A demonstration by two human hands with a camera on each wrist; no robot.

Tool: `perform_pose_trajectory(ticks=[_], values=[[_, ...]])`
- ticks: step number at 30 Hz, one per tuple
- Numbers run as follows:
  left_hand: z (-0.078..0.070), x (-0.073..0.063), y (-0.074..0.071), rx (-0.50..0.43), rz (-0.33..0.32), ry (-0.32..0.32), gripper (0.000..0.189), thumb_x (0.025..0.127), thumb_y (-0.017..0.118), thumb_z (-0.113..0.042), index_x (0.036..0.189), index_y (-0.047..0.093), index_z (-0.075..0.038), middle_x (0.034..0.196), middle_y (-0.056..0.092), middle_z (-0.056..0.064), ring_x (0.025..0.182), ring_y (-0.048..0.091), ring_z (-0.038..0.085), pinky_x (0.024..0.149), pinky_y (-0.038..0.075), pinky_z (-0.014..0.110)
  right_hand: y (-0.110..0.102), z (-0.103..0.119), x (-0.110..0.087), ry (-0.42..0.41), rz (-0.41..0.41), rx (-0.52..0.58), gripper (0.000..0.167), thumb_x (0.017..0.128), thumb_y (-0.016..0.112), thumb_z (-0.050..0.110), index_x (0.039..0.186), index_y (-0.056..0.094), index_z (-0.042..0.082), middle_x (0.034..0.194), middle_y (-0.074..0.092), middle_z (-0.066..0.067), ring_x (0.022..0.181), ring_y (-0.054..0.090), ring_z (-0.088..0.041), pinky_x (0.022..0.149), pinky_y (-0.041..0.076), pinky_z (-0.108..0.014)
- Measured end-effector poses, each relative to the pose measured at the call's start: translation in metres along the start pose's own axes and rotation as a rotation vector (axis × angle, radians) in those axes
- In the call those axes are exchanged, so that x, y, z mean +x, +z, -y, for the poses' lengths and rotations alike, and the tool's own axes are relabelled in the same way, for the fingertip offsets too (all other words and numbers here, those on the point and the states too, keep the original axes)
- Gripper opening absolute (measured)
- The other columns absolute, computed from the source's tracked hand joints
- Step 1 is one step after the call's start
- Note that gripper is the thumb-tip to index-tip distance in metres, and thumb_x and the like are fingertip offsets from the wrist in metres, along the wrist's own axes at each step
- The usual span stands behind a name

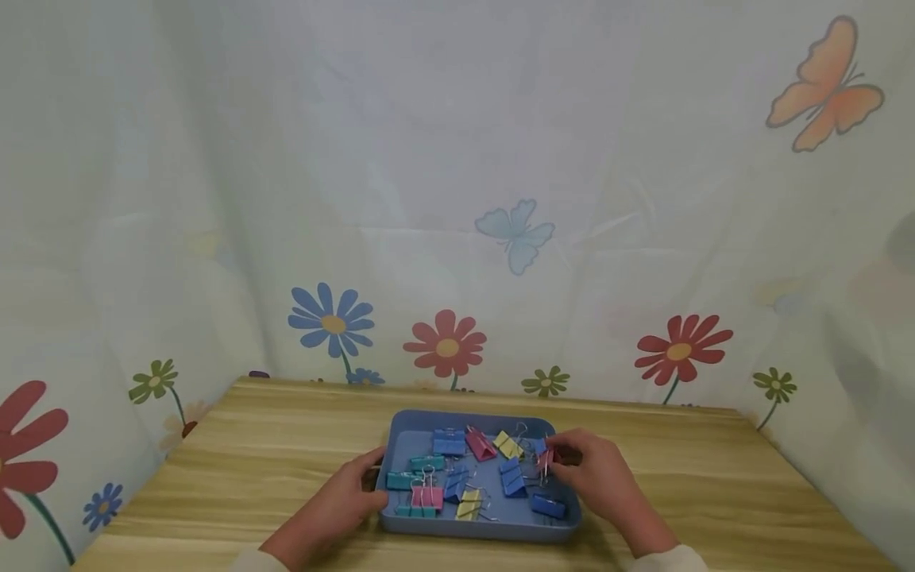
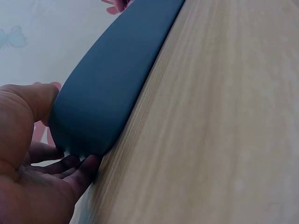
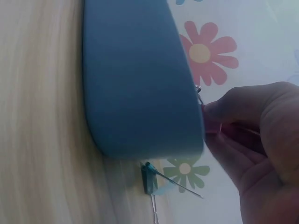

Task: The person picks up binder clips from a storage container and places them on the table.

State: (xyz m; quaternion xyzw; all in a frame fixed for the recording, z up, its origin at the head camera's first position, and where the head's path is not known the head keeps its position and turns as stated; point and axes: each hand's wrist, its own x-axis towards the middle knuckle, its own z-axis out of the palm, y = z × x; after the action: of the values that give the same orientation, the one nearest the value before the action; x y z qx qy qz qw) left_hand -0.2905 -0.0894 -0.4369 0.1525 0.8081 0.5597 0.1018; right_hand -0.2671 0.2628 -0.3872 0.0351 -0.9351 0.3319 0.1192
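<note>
A blue tray [image 1: 475, 531] on the table carries several binder clips in blue, teal, yellow, pink and red. My left hand [image 1: 348, 494] grips the tray's left end. In the left wrist view its thumb lies at the rim and its fingertips [image 2: 88, 165] curl against the lower corner. Over the tray's right side, my right hand [image 1: 600, 477] pinches a red binder clip [image 3: 212, 126] between thumb and fingers. Close by in the tray lie a blue clip [image 1: 512, 478], a yellow clip [image 1: 510, 445] and another red clip [image 1: 480, 445].
Outside the tray, a teal binder clip [image 3: 149, 179] shows on the table in the right wrist view; the head view does not show it. The wooden table [image 1: 286, 445] extends on both sides. A white curtain [image 1: 400, 159] printed with flowers and butterflies hangs behind it.
</note>
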Motion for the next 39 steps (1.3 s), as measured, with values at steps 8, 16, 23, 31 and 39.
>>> perform_pose_trajectory(ticks=[8, 16, 23, 31, 39], values=[[-0.001, -0.001, -0.002, -0.016, -0.005, 0.001, 0.082, 0.074, 0.061, -0.001, 0.149, 0.028, 0.006, 0.146, 0.042, 0.026, 0.127, 0.048, 0.031, 0.092, 0.044, 0.032, -0.017, 0.0, -0.005, -0.071, -0.025, 0.037, 0.028, 0.08, 0.072, 0.001, 0.108, 0.071, 0.007, 0.105, 0.068, -0.004, 0.091, 0.066, -0.014, 0.082, 0.056, -0.033], [0.001, 0.0, -0.003, -0.007, -0.015, -0.006, 0.081, 0.074, 0.062, -0.002, 0.148, 0.029, 0.007, 0.145, 0.043, 0.026, 0.126, 0.048, 0.031, 0.092, 0.044, 0.031, -0.033, -0.008, -0.007, -0.072, -0.061, 0.022, 0.03, 0.082, 0.072, 0.006, 0.112, 0.07, 0.008, 0.108, 0.069, -0.006, 0.095, 0.067, -0.019, 0.082, 0.056, -0.034], [0.001, -0.001, -0.002, -0.023, -0.005, 0.013, 0.083, 0.073, 0.06, 0.001, 0.148, 0.027, 0.009, 0.145, 0.043, 0.028, 0.127, 0.049, 0.032, 0.09, 0.046, 0.028, -0.04, -0.018, -0.009, -0.016, -0.07, 0.034, 0.033, 0.084, 0.07, 0.005, 0.117, 0.067, 0.004, 0.115, 0.066, -0.011, 0.1, 0.066, -0.023, 0.081, 0.056, -0.033], [0.0, -0.001, 0.0, -0.03, -0.002, 0.032, 0.082, 0.073, 0.059, 0.001, 0.148, 0.027, 0.01, 0.144, 0.044, 0.028, 0.126, 0.049, 0.032, 0.091, 0.046, 0.031, -0.038, -0.031, -0.011, 0.027, -0.085, 0.001, 0.033, 0.084, 0.069, 0.003, 0.116, 0.067, 0.003, 0.116, 0.065, -0.012, 0.099, 0.066, -0.023, 0.081, 0.056, -0.034], [0.0, -0.001, 0.001, -0.036, -0.01, 0.031, 0.082, 0.073, 0.059, 0.001, 0.148, 0.027, 0.01, 0.143, 0.044, 0.028, 0.126, 0.05, 0.032, 0.091, 0.046, 0.031, -0.033, -0.038, -0.011, 0.046, -0.027, 0.012, 0.031, 0.081, 0.07, 0.0, 0.111, 0.069, 0.003, 0.112, 0.063, -0.011, 0.096, 0.064, -0.02, 0.084, 0.055, -0.039]])
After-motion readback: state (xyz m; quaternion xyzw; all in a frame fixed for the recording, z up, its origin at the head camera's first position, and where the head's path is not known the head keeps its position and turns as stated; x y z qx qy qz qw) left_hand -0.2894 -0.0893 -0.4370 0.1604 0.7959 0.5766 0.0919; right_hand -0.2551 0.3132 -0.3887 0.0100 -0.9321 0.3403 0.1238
